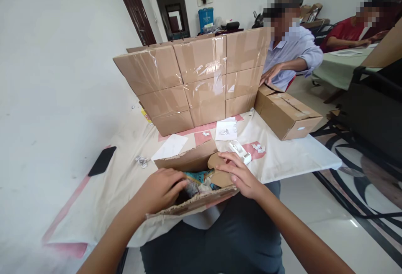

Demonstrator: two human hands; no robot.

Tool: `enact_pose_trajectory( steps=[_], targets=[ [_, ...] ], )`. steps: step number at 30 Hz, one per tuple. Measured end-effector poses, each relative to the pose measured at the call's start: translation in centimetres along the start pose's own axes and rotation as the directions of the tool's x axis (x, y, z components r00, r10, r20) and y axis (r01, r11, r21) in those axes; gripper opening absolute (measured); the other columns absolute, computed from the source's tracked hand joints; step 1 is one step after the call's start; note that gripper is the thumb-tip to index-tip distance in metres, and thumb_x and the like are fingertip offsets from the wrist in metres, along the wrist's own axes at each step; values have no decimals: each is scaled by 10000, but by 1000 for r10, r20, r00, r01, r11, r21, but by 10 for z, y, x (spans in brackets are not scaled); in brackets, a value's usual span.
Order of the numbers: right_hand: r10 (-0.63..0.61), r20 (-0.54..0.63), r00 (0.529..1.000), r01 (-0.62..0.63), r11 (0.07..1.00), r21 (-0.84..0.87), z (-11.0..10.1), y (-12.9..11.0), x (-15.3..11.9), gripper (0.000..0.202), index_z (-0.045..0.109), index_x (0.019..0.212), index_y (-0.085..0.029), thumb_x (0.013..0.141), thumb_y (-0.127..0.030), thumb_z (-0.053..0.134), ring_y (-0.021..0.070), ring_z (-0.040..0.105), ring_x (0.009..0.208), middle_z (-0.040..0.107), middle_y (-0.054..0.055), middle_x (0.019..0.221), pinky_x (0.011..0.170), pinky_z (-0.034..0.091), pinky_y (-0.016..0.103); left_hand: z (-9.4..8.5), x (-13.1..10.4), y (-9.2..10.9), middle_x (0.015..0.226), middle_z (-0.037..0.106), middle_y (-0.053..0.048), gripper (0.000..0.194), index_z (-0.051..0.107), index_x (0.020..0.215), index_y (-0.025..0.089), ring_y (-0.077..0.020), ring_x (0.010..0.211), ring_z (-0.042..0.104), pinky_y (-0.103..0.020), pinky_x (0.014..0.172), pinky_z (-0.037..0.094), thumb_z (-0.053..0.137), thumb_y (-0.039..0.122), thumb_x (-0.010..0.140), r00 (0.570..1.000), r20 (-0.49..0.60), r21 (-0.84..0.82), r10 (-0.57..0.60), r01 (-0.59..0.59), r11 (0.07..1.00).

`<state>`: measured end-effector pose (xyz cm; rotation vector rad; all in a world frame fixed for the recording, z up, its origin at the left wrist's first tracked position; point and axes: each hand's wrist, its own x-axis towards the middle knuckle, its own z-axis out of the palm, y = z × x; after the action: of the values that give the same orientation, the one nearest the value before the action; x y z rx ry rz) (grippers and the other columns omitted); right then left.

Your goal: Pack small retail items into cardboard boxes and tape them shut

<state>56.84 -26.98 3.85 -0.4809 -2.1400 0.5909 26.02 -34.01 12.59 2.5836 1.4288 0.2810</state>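
Note:
An open cardboard box stands at the near edge of the cloth-covered table, with crumpled plastic and blue packets inside. My left hand rests at the box's left end, its fingers apart and reaching over the opening, nothing visibly gripped. At the right end, my right hand lies with spread fingers against a raised brown end flap. A white tape dispenser sits just beyond that hand.
Behind the box rises a wall of stacked taped cartons. A closed carton is at the right, touched by another person's hand. A black phone, papers and paper scraps lie on the tablecloth.

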Motion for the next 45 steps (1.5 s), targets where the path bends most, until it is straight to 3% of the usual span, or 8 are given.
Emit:
enact_pose_trajectory(
  steps=[7, 14, 17, 20, 24, 28, 35, 45],
  targets=[
    [-69, 100, 993, 64, 997, 49, 3, -6, 6, 537, 589, 1331, -252, 1024, -610, 331, 333, 458, 1352, 495, 140, 1502, 1135, 330, 582, 27, -53, -25, 1096, 672, -88, 343, 681, 1118, 245, -263, 1111, 597, -466, 988, 427, 360, 328, 1027, 942, -311, -96, 130, -167, 981],
    [79, 10, 997, -79, 987, 143, 16, -5, 8, 787, 578, 1373, -246, 907, -838, 351, 365, 476, 1384, 522, 156, 1484, 1174, 316, 563, 42, -57, -36, 1394, 447, -109, 655, 613, 1337, 332, -335, 1343, 439, -565, 1173, 348, 142, 643, 1005, 642, -731, -332, -229, -42, 942],
    [190, -114, 975, -169, 971, 168, 26, -10, 9, 563, 546, 1384, -267, 975, -648, 482, 327, 509, 1341, 586, 131, 1396, 1122, 395, 518, 43, -59, -35, 1642, 318, -82, 851, 318, 1581, 361, -339, 1551, 240, -597, 1276, 174, -67, 735, 920, 793, -541, -534, -279, -68, 842],
    [274, -175, 946, -237, 949, 207, 35, -16, 10, 506, 491, 1424, -269, 990, -529, 488, 317, 494, 1344, 554, 127, 1423, 1079, 439, 496, 46, -63, -28, 1722, 180, -63, 737, 138, 1630, 391, -338, 1597, 99, -632, 1274, 106, 226, 724, 978, 912, -352, -489, -211, 13, 872],
    [369, -184, 911, -316, 912, 262, 42, -21, 12, 618, 365, 1522, -266, 952, -468, 495, 315, 481, 1362, 430, 129, 1549, 1084, 453, 499, 56, -59, -25, 1744, -5, -20, 757, 71, 1619, 447, -325, 1605, -20, -648, 1265, 99, 507, 379, 1004, 811, -407, -508, -420, 181, 842],
    [385, -165, 908, -335, 904, 267, 44, -24, 15, 685, 296, 1582, -284, 935, -404, 486, 315, 402, 1464, 370, 102, 1631, 1160, 393, 532, 66, -51, -32, 1519, 413, -100, 777, 151, 1597, 400, -288, 1454, 415, -544, 1165, 410, 495, 243, 918, 712, -500, -700, -492, 2, 714],
    [181, -281, 943, -157, 982, 108, 50, -23, 21, 430, 728, 1148, -261, 1009, -464, 376, 325, 467, 1384, 663, 69, 1371, 1174, 347, 598, 44, -54, -31, 1219, 590, -69, 401, 678, 1228, 315, -292, 1282, 499, -520, 1113, 386, 389, 240, 960, 906, -370, -260, -204, 110, 959],
    [159, -364, 918, -175, 984, -12, 51, 3, 40, 570, 747, 973, -259, 1027, -534, 251, 322, 559, 1277, 732, 80, 1200, 1106, 412, 617, 25, -15, -22, 1152, 642, -70, 262, 686, 1127, 290, -285, 1234, 564, -608, 1135, 275, 464, 372, 1013, 939, -295, 14, -176, 188, 982]
  ],
)
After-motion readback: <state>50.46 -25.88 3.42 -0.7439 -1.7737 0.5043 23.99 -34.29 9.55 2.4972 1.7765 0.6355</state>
